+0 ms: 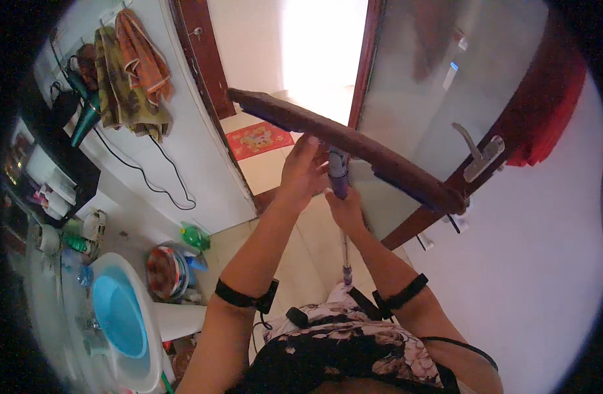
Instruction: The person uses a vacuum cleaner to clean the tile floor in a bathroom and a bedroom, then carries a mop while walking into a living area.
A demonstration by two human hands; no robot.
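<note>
A flat mop is held upside down, its long brown mop head (354, 146) raised in front of me and slanting down from left to right. My right hand (347, 207) is wrapped round the purple-grey neck (339, 172) just under the head. Below that hand, the thin metal pole (345, 253) runs down toward my feet. My left hand (304, 172) is at the underside of the head, left of the neck, its fingers partly stretched and apart. One of its fingertips reaches the head's lower edge; whether it presses there I cannot tell.
A half-open glass door (419, 105) with a metal handle (475, 154) stands at right, behind the mop head. At left are a white washbasin (160, 348) holding a blue basin (121, 315), hanging towels (127, 79), a hair dryer (86, 121) and a green bottle (195, 236). A red mat (258, 140) lies beyond the doorway.
</note>
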